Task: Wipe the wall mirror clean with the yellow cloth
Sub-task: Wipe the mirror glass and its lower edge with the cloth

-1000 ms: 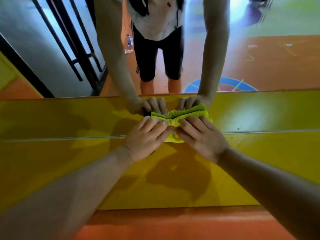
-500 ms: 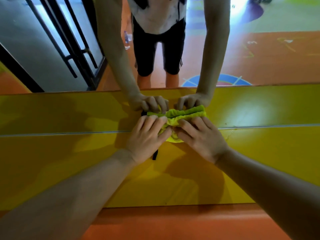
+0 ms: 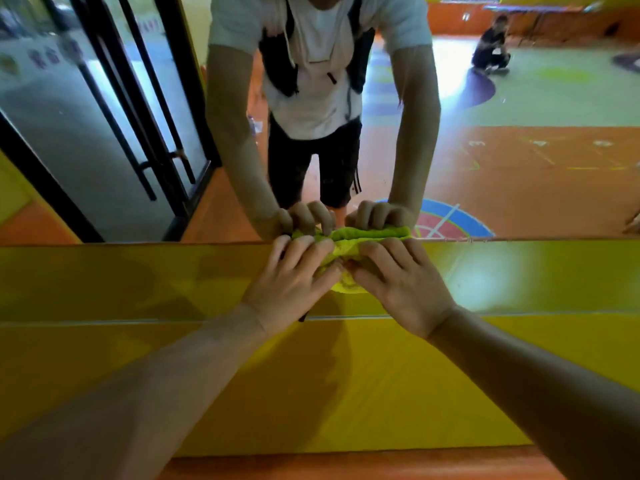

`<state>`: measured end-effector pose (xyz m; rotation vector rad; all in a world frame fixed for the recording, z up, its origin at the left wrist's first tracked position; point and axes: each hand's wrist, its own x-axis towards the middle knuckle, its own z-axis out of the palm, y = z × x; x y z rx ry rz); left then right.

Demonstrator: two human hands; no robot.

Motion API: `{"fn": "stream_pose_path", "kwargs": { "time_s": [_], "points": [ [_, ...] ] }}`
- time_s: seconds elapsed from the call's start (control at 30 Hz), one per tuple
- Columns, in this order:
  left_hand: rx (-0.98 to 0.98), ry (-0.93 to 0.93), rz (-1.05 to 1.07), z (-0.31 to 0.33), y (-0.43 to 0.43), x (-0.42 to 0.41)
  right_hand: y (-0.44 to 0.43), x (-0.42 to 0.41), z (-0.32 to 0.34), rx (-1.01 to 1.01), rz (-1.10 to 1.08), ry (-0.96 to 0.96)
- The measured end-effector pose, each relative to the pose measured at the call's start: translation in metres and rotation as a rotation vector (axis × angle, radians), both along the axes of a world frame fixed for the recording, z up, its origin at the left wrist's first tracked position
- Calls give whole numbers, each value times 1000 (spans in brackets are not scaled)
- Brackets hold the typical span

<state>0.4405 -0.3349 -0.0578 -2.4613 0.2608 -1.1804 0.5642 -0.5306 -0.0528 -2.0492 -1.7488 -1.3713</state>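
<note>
Overhead, the wall mirror (image 3: 519, 150) spreads wide and free either side, ending at the yellow panel (image 3: 138, 282) below. Right on that bottom edge, left hand (image 3: 294, 282) and right hand (image 3: 401, 282) sit together, fingers pressing the bunched yellow cloth (image 3: 346, 242) against the glass.

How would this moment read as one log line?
step: wiping | left hand: on yellow cloth | right hand: on cloth | cloth: at mirror bottom edge

Count: two hands, left hand (image 3: 294, 292) and right hand (image 3: 401, 289), one yellow cloth (image 3: 346, 251) between them, one wall mirror (image 3: 519, 133) (its reflection doubled both hands), two yellow wall panels (image 3: 104, 278).
</note>
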Motion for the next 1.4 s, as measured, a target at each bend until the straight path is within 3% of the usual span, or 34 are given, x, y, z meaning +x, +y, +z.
{"fn": "stream_pose_path", "kwargs": {
  "time_s": [0.4, 0.63, 0.8, 1.03, 1.2, 1.4],
  "points": [
    [99, -135, 0, 280, 4, 5, -8, 17, 274, 89, 50, -172],
    [166, -284, -7, 439, 8, 19, -7, 33, 428, 198, -13, -256],
    [169, -291, -42, 547, 6, 26, -7, 43, 527, 229, -61, -298],
    [110, -204, -28, 668, -3, 21, -9, 46, 643, 276, -75, -342],
    [180, -326, -38, 732, -1, 32, -7, 50, 708, 341, -81, -386],
    [182, -431, -49, 820, 1, 50, -3, 39, 792, 447, -68, -305]
  ]
}}
